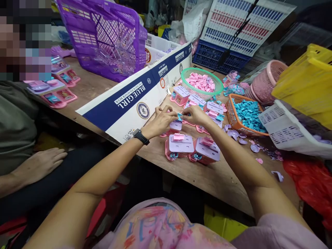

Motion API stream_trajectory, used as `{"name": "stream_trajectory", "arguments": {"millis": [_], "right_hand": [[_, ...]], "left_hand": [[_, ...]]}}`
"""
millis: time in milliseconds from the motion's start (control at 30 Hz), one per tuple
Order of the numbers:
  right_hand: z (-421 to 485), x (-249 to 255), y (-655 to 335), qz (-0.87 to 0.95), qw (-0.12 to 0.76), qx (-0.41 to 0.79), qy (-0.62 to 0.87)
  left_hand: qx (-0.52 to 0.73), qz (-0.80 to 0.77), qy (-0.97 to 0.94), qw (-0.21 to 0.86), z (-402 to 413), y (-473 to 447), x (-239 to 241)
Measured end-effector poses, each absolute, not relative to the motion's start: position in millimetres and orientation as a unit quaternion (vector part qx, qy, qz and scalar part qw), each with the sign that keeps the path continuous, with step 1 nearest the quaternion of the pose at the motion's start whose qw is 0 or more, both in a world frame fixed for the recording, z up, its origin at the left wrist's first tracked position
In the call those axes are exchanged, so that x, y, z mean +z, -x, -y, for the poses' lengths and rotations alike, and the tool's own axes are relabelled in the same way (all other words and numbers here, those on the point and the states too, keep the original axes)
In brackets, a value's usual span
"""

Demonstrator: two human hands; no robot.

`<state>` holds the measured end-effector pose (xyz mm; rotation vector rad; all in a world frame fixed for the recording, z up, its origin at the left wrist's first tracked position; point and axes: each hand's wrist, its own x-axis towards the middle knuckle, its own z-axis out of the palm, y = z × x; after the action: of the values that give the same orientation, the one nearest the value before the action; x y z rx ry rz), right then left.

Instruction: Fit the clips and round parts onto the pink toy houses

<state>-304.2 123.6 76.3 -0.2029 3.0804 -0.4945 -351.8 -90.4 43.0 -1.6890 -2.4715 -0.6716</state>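
Observation:
My left hand [164,120], with a dark watch on the wrist, has its fingers bent around a small blue plastic piece [179,117]. From the other side, the fingertips of my right hand [195,114] pinch the same piece. Just below it is a pink and lilac toy house [175,127], partly hidden by my left hand. Nearer to me stand two more toy houses, one on the left [181,144] and one on the right [207,149], each with a pink piece on its lilac top. Several similar houses stand beyond my hands.
A green basket [184,83] of pink pieces and an orange basket [229,110] of blue pieces stand behind. Small lilac parts [233,134] lie scattered on the right. A Blue Girl carton panel [124,107] borders the left, with a purple basket [103,41] beyond. A co-worker's hand [40,166] rests at left.

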Motion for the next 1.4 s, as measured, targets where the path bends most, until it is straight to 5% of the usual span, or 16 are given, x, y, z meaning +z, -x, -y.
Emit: {"name": "stream_trajectory", "arguments": {"millis": [233, 533, 700, 833, 933, 1233, 1400], "right_hand": [[-128, 84, 318, -0.985, 0.077, -0.123, 0.094], [-117, 69, 304, -0.992, 0.010, -0.101, 0.079], [-129, 71, 290, -0.931, -0.017, -0.365, -0.031], [-125, 78, 262, -0.746, -0.003, -0.638, -0.191], [-117, 87, 244, -0.658, 0.012, -0.723, -0.210], [-115, 94, 201, -0.700, -0.098, -0.678, -0.201], [-117, 86, 184, -0.766, -0.156, -0.618, -0.077]], "left_hand": [[-0.203, 0.807, 0.553, 0.042, 89, 351, 38], [-0.216, 0.802, 0.554, 0.055, 93, 349, 31], [-0.236, 0.809, 0.534, 0.068, 87, 347, 45], [-0.393, 0.778, 0.484, 0.081, 71, 324, 61], [-0.464, 0.699, 0.543, 0.051, 53, 306, 72], [-0.511, 0.657, 0.554, 0.006, 22, 271, 89], [-0.508, 0.688, 0.517, 0.008, 32, 268, 94]]}}
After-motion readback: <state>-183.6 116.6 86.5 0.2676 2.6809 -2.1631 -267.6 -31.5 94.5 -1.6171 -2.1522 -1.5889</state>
